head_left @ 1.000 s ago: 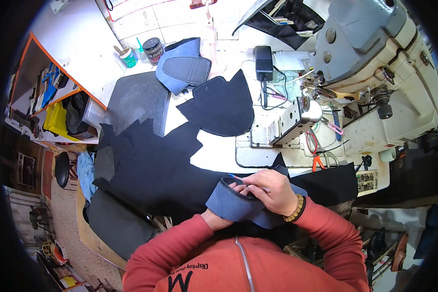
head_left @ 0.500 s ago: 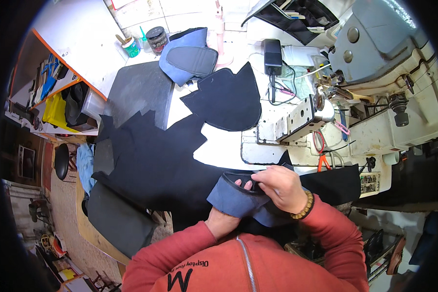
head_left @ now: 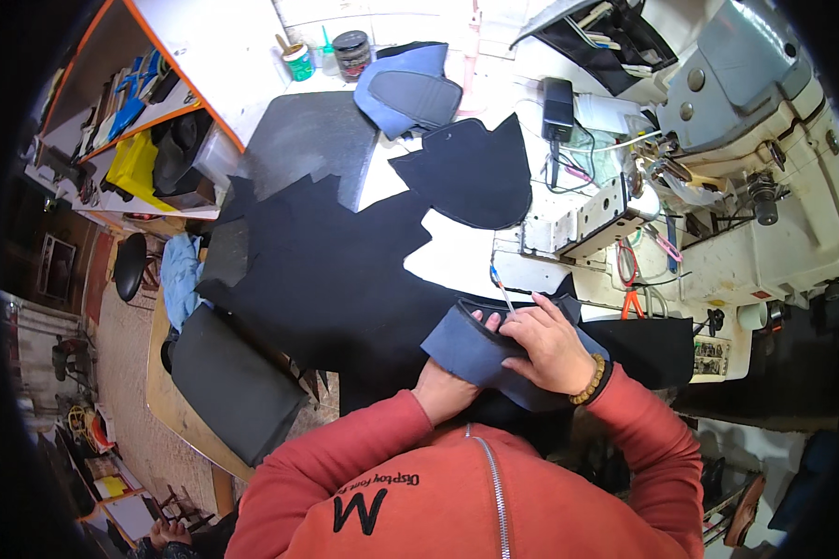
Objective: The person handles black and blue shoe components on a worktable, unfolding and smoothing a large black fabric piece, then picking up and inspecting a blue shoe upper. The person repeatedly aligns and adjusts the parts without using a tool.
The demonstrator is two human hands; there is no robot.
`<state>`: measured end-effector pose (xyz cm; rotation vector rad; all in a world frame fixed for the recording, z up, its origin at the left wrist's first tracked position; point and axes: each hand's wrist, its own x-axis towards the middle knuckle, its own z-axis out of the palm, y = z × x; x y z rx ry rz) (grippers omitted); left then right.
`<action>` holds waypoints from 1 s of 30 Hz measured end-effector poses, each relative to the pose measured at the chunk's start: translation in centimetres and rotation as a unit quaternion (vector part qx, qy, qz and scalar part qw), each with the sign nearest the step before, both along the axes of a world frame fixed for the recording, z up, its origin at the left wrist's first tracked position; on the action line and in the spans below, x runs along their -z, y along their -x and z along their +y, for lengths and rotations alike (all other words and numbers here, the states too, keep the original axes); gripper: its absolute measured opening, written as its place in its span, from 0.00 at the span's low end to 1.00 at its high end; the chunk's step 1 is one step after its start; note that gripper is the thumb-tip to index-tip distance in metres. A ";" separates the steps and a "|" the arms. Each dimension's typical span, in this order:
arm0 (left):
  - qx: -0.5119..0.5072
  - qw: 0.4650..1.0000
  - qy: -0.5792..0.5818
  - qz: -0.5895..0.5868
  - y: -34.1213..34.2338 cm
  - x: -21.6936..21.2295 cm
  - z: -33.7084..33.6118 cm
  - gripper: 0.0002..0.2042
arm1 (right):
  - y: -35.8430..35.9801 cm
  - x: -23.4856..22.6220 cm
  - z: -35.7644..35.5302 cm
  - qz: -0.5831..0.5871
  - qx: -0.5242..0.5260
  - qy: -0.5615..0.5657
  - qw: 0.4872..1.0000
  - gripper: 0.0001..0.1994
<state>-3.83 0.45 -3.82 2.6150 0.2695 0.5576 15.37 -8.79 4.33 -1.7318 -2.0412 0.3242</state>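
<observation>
A curved blue-grey piece with a dark inner lining (head_left: pixel 466 352), like a shoe upper, is in my hands close to my body. My left hand (head_left: pixel 445 391) reaches up inside it, fingertips showing through the opening, and holds it. My right hand (head_left: pixel 557 352) is over the opening's right side, fingers bent and close to the left fingertips. A slim blue-and-white pen-like tool (head_left: pixel 502 285) juts away from my right fingertips; its lower end is hidden by them. Under the piece and to its left spreads a large black sheet (head_left: pixel 317 270) with a jagged edge.
A black cut piece (head_left: pixel 471 177) and another blue-grey upper (head_left: pixel 405 88) lie farther back. A sewing machine arm (head_left: pixel 606 224) juts in from the right, near orange-handled scissors (head_left: pixel 632 303). Jars (head_left: pixel 351 54) stand behind. Another person's hands (head_left: pixel 168 533) show at lower left.
The view has shifted, so the bench things appear farther right. My right hand's fingers have moved over the opening, and the pen-like tool now shows at its fingertips.
</observation>
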 end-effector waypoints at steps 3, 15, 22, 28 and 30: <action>-0.002 1.000 0.019 0.001 -0.1 0.0 0.1 0.28 | 0.5 -0.3 1.4 0.081 0.007 -0.018 0.997 0.19; 0.071 0.775 0.620 -0.101 0.4 -0.1 -0.1 0.27 | 7.2 -1.5 11.1 0.219 0.023 0.050 0.974 0.10; -0.008 0.992 0.056 -0.110 -0.3 -0.5 0.1 0.27 | 5.3 -6.0 13.3 0.021 -0.006 0.187 0.982 0.17; 0.156 0.792 0.582 -0.096 0.1 0.7 1.1 0.26 | -1.7 -9.3 3.9 0.206 0.028 -0.032 0.978 0.18; 0.126 0.890 0.426 -0.099 0.6 -0.2 1.7 0.25 | -2.8 -7.0 0.2 0.240 0.093 -0.113 0.960 0.18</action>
